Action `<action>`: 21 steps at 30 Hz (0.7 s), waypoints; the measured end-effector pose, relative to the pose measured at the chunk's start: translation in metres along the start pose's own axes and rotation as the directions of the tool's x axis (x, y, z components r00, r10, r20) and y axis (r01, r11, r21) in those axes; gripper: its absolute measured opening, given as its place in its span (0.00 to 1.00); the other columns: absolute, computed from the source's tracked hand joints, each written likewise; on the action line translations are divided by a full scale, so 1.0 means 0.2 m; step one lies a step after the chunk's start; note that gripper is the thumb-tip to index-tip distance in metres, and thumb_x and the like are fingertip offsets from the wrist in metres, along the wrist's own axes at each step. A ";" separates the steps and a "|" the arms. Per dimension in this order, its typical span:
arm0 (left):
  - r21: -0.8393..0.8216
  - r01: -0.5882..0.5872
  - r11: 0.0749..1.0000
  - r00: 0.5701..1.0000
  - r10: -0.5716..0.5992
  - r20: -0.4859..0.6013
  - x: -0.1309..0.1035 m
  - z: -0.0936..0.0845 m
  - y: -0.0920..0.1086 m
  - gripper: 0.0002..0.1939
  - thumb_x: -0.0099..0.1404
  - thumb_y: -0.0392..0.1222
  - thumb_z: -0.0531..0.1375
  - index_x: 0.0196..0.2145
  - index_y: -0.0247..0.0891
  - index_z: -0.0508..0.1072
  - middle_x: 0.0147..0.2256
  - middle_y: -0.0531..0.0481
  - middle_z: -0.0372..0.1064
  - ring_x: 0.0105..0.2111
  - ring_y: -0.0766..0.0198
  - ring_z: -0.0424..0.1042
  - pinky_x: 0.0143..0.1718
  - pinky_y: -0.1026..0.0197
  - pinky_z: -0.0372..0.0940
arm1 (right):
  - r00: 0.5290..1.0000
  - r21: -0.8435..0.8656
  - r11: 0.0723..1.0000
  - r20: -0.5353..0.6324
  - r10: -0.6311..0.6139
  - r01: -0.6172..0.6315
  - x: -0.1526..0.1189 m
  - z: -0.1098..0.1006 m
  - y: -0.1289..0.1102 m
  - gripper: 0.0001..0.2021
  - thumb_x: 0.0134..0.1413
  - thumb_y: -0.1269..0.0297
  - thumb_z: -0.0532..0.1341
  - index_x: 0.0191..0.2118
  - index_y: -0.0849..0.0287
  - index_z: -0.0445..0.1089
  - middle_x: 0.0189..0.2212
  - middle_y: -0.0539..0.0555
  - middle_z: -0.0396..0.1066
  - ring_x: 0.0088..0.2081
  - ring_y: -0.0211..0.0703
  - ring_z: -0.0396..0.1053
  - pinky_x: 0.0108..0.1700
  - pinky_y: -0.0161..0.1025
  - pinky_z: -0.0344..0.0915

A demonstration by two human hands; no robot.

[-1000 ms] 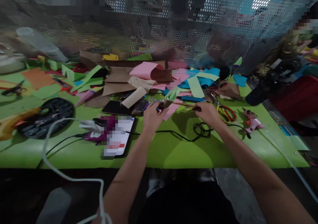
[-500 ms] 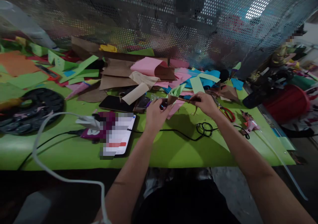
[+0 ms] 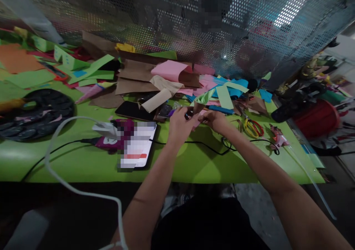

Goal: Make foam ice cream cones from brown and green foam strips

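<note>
My left hand is closed around the base of a small paper piece, with folded light-green paper above a brown lower part. Close beside it, my right hand has its fingers bunched against the same piece. They pinch a thin brown strip, mostly hidden by the fingers; a curled brown end shows past the hand. Pink paper lies under the fingertips. Scissors with yellow and red handles lie right of my right hand.
A pink glue gun with a clear stick lies at the right. Left of my hands are a lit phone, a purple plug adapter, a dark phone and a black round tray. Paper scraps line the perforated metal wall.
My right hand has moved left, up against my left hand, and its fingers have curled in. The brown strip that stretched between the hands is now mostly hidden. The view has shifted slightly.
</note>
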State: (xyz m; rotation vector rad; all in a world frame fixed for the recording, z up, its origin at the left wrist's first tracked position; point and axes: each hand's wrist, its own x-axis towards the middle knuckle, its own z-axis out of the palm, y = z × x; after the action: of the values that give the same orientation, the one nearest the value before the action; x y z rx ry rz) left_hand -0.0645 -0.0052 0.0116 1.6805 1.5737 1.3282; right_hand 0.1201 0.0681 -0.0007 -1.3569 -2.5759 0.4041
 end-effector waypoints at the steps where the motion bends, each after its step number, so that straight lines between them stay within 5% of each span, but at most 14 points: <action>1: -0.003 -0.001 1.000 1.000 0.001 -0.002 0.00 0.00 0.00 0.12 0.66 0.46 0.63 0.44 0.38 0.79 0.39 0.47 0.75 0.39 0.61 0.72 0.42 0.60 0.67 | 1.000 0.002 1.000 -0.013 0.010 -0.010 -0.02 0.00 0.00 0.13 0.54 0.75 0.61 0.39 0.56 0.82 0.39 0.56 0.82 0.42 0.47 0.77 0.48 0.40 0.70; 11: -0.137 0.038 0.990 0.999 -0.041 -0.016 0.00 0.00 0.03 0.11 0.63 0.44 0.64 0.41 0.36 0.80 0.39 0.46 0.77 0.37 0.62 0.73 0.40 0.61 0.67 | 0.983 0.009 0.992 -0.133 0.129 -0.129 -0.17 -0.25 0.00 0.09 0.61 0.67 0.61 0.42 0.62 0.77 0.39 0.56 0.80 0.40 0.46 0.75 0.44 0.39 0.67; 16: -0.143 0.040 0.989 0.999 -0.043 -0.021 0.01 0.01 -0.01 0.14 0.63 0.46 0.63 0.42 0.36 0.80 0.37 0.47 0.77 0.36 0.61 0.72 0.40 0.60 0.66 | 0.996 -0.057 0.995 -0.036 0.081 -0.083 -0.04 -0.12 -0.05 0.09 0.60 0.71 0.63 0.45 0.59 0.78 0.48 0.57 0.78 0.48 0.46 0.74 0.51 0.37 0.66; 21: -0.166 0.043 0.985 0.998 -0.050 -0.040 0.02 0.00 -0.02 0.14 0.62 0.46 0.64 0.42 0.35 0.80 0.36 0.47 0.77 0.35 0.62 0.71 0.41 0.60 0.64 | 0.991 -0.146 0.980 -0.011 0.136 -0.136 0.08 0.00 -0.05 0.07 0.57 0.72 0.64 0.42 0.61 0.77 0.47 0.62 0.78 0.44 0.52 0.75 0.45 0.40 0.68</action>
State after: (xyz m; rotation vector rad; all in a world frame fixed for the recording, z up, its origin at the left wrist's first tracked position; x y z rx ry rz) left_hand -0.0666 -0.0003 0.0084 1.5151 1.4739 1.4394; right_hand 0.1032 0.0756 0.0042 -1.5879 -2.5646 0.2388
